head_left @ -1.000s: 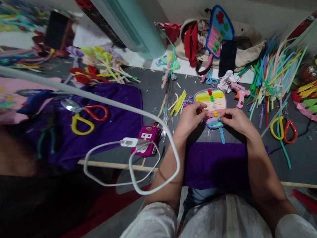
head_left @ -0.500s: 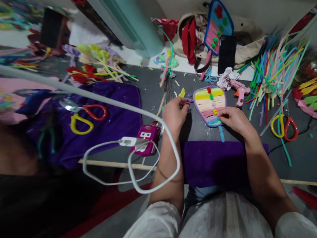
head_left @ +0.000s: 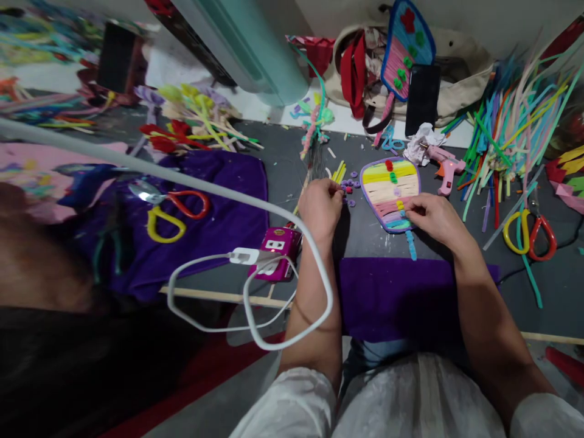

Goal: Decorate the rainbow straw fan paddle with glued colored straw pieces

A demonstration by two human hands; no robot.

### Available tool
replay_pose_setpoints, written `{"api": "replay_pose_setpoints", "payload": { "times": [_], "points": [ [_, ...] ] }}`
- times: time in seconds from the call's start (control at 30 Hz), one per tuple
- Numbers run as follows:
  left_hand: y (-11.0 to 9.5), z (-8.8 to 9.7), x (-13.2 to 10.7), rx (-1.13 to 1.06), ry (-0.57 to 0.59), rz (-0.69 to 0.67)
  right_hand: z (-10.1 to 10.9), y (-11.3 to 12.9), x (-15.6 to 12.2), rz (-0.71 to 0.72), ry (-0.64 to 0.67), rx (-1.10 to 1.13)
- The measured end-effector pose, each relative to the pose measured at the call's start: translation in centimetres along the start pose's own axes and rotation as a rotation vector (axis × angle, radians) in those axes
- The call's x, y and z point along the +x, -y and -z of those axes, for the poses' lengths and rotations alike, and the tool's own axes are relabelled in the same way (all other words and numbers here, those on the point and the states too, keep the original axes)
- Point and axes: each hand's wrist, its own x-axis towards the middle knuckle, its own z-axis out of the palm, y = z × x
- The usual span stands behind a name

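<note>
A small fan-shaped craft piece (head_left: 387,185) made of striped coloured pipe cleaners lies flat on the dark table, with a blue stem at its lower end. My right hand (head_left: 433,219) rests on its lower right edge, fingers pinched against it. My left hand (head_left: 322,204) sits to the left of the piece, fingers curled over a scatter of small purple and red bits (head_left: 349,185); what it pinches is too small to name.
A pink glue gun (head_left: 444,164) lies right of the piece, beside a heap of pipe cleaners (head_left: 506,134) and red-yellow scissors (head_left: 529,234). A purple cloth (head_left: 392,298) covers the near edge. A magenta power strip (head_left: 276,252) with white cables, another pair of scissors (head_left: 171,210), a phone (head_left: 422,97) and a bigger fan piece (head_left: 404,48) are around.
My left hand left the craft piece and moved left to the small purple bits. My right hand has stayed on the piece's lower edge. The view shifted slightly.
</note>
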Motion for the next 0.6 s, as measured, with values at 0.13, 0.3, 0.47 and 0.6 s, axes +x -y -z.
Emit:
{"api": "replay_pose_setpoints", "payload": {
  "times": [0.13, 0.3, 0.47, 0.6],
  "points": [
    [-0.07, -0.94, 0.14, -0.031, -0.048, -0.086, -0.08, -0.02, -0.04, 0.022, -0.012, 0.016],
    [-0.41, -1.20, 0.16, -0.001, -0.053, -0.086, -0.04, 0.15, -0.08, 0.025, -0.026, 0.042],
    [-0.74, -0.97, 0.07, -0.010, -0.046, -0.091, 0.07, 0.24, -0.03, 0.022, -0.052, 0.074],
    [-0.98, -1.18, 0.07, -0.023, -0.052, -0.083, 0.08, 0.21, 0.06, 0.009, -0.065, 0.093]
  ]
}}
